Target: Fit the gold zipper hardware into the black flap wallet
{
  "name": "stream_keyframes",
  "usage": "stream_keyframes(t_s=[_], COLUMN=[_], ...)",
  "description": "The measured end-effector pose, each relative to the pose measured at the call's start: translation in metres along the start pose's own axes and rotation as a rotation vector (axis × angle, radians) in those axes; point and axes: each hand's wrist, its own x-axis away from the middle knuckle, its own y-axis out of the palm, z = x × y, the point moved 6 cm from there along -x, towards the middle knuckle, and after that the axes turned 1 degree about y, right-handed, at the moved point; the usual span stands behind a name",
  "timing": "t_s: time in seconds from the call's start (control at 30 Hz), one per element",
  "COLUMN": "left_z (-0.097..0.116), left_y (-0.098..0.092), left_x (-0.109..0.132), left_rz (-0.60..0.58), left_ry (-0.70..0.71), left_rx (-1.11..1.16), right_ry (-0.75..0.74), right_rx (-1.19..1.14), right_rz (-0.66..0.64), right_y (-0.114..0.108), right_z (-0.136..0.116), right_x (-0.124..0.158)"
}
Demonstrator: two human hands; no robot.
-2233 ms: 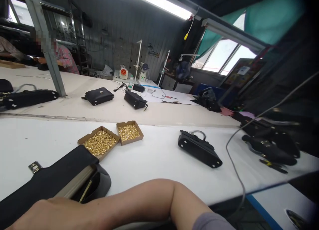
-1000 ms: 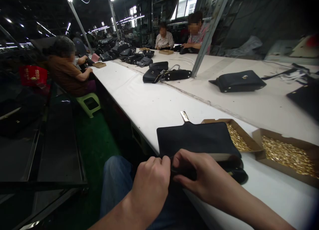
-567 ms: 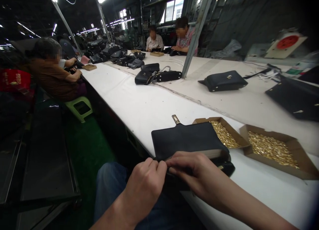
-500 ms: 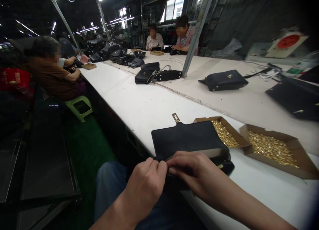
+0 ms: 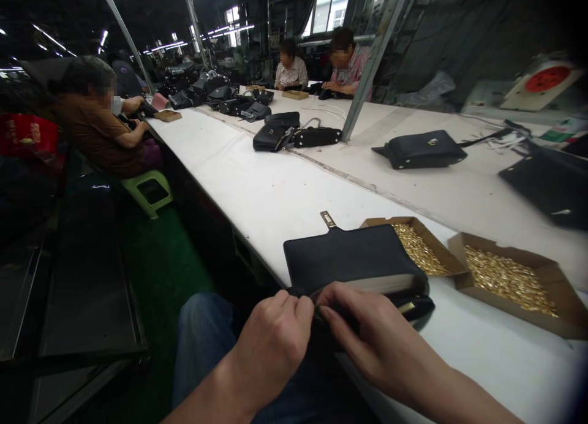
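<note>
Our left hand (image 5: 275,338) and right hand (image 5: 367,338) still pinch the black bag (image 5: 353,261) together at the table's (image 5: 257,191) near edge; nothing much has moved.

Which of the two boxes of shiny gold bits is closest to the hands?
The left cardboard box, partly tucked behind the black bag both hands hold. The other box sits farther right, apart from the bag.
</note>
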Motion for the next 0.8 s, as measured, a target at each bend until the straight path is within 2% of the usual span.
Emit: stream_keyframes(t_s=[0.13, 0.37, 0.53, 0.8], left_z=[-0.005, -0.012, -0.014, -0.013], left_y=[0.003, 0.015, 0.020, 0.015], left_x=[0.005, 0.014, 0.021, 0.020], left_rz=[0.003, -0.014, -0.034, -0.005], left_ry=[-0.005, -0.053, -0.058, -0.024], left_rx=[0.071, 0.211, 0.222, 0.259], right_ry=[0.041, 0.087, 0.064, 0.075], right_rx=[0.036, 0.101, 0.264, 0.385], right_rz=[-0.043, -0.229, -0.335, -0.334], right_y=[0.001, 0.000, 0.005, 0.012], right_z=[0.000, 0.000, -0.005, -0.004], right_x=[-0.010, -0.024, -0.032, -0.031])
